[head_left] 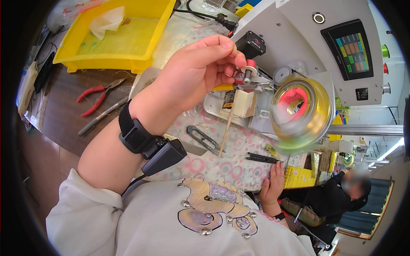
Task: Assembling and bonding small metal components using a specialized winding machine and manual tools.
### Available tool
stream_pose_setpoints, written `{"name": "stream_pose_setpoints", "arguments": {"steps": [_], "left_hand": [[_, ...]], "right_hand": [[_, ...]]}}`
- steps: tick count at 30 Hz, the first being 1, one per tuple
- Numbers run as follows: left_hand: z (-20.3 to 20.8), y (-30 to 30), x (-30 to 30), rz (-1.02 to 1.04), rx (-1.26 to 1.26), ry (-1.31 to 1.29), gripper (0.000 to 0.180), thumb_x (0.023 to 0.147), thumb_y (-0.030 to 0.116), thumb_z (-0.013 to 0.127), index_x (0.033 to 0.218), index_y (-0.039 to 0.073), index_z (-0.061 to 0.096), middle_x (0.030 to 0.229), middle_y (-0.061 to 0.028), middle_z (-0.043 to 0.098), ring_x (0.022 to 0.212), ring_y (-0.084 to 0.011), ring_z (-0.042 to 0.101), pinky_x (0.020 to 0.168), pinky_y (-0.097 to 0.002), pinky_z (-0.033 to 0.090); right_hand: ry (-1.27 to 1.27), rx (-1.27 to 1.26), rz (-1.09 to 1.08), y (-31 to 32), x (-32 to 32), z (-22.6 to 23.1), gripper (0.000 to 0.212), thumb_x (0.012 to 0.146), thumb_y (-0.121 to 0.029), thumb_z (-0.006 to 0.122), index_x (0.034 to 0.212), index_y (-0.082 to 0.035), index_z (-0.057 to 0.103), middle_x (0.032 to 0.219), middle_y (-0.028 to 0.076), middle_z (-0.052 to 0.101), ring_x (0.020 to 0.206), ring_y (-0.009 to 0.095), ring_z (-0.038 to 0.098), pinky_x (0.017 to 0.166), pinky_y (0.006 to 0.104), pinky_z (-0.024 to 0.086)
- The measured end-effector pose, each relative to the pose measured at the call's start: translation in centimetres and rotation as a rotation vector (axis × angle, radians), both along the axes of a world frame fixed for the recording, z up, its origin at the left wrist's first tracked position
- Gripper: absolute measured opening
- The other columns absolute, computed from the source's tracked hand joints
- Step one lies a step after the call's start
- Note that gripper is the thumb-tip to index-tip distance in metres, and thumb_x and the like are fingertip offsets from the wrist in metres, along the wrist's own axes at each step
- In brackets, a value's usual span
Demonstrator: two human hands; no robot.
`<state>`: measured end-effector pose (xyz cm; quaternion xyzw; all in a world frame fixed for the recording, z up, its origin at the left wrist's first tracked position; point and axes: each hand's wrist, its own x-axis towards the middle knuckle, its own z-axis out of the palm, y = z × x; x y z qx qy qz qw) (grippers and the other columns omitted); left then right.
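Observation:
My left hand [209, 64] is raised beside a grey machine [294, 30], thumb and forefinger pinched together. Whatever lies between the fingertips is too fine to make out. Just below those fingers are a small spring-loaded tensioner [247, 77] and a red and white roller [250, 66]. On the machine's front, a gold-coloured ring [318, 109] with a pink-red core [292, 102] looks blurred along its lower rim. My right hand [273, 183] lies flat on the patterned tablecloth [239, 170], fingers stretched out, close to a slim black tool [262, 158].
Grey thread snips [203, 138] and a thin wooden stick [226, 132] lie mid-table. Red-handled pliers [100, 96], a marker [100, 119] and a yellow bin [147, 62] are at left. A lit screen [352, 51] tops the machine. Another person [341, 196] sits at far right.

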<state>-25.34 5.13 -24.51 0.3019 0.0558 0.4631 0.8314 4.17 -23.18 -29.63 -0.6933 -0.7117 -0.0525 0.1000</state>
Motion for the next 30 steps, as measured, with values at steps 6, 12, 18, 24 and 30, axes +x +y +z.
{"name": "stream_pose_setpoints", "arguments": {"steps": [6, 12, 18, 24, 30], "left_hand": [[-0.36, 0.13, 0.12, 0.005, -0.002, -0.049, 0.014, 0.093, 0.019, 0.050, 0.088, 0.007, 0.055, 0.086, -0.0024, 0.061, 0.075, -0.0104, 0.046, 0.077, -0.0263, 0.043], [-0.29, 0.13, 0.16, 0.023, -0.012, -0.034, 0.014, 0.093, 0.018, 0.050, 0.087, 0.006, 0.056, 0.085, -0.0031, 0.061, 0.073, -0.0106, 0.046, 0.075, -0.0255, 0.043], [-0.35, 0.16, 0.35, 0.015, -0.011, -0.062, 0.014, 0.093, 0.017, 0.050, 0.086, 0.006, 0.055, 0.085, -0.0037, 0.061, 0.073, -0.0104, 0.046, 0.075, -0.0251, 0.043], [-0.41, 0.22, 0.33, 0.017, -0.010, -0.054, 0.014, 0.093, 0.017, 0.049, 0.087, 0.006, 0.056, 0.085, -0.0035, 0.061, 0.073, -0.0104, 0.046, 0.075, -0.0249, 0.043], [-0.44, 0.28, 0.23, 0.009, 0.002, -0.048, 0.014, 0.093, 0.018, 0.050, 0.087, 0.006, 0.056, 0.085, -0.0033, 0.061, 0.073, -0.0104, 0.046, 0.075, -0.0251, 0.043]], "right_hand": [[0.006, 0.006, 0.000, 0.07, 0.09, -0.09, 0.046, 0.092, -0.023, 0.039, 0.125, 0.008, 0.048, 0.132, 0.027, 0.045, 0.125, 0.045, 0.040, 0.106, 0.0491, 0.028], [0.005, 0.014, 0.012, 0.00, 0.16, -0.18, 0.046, 0.093, -0.024, 0.038, 0.125, 0.008, 0.049, 0.132, 0.027, 0.046, 0.124, 0.045, 0.040, 0.105, 0.0489, 0.029], [0.002, 0.022, 0.027, -0.04, 0.36, -0.25, 0.047, 0.093, -0.024, 0.038, 0.125, 0.009, 0.047, 0.131, 0.028, 0.046, 0.123, 0.046, 0.041, 0.104, 0.0490, 0.030], [0.041, 0.032, -0.006, -0.05, 0.20, -0.30, 0.046, 0.088, -0.023, 0.044, 0.124, 0.006, 0.048, 0.128, 0.028, 0.047, 0.121, 0.046, 0.042, 0.104, 0.0528, 0.029], [0.051, 0.042, 0.000, -0.02, 0.27, -0.44, 0.046, 0.088, -0.023, 0.045, 0.125, 0.005, 0.048, 0.129, 0.027, 0.047, 0.122, 0.046, 0.042, 0.104, 0.0526, 0.029]]}}
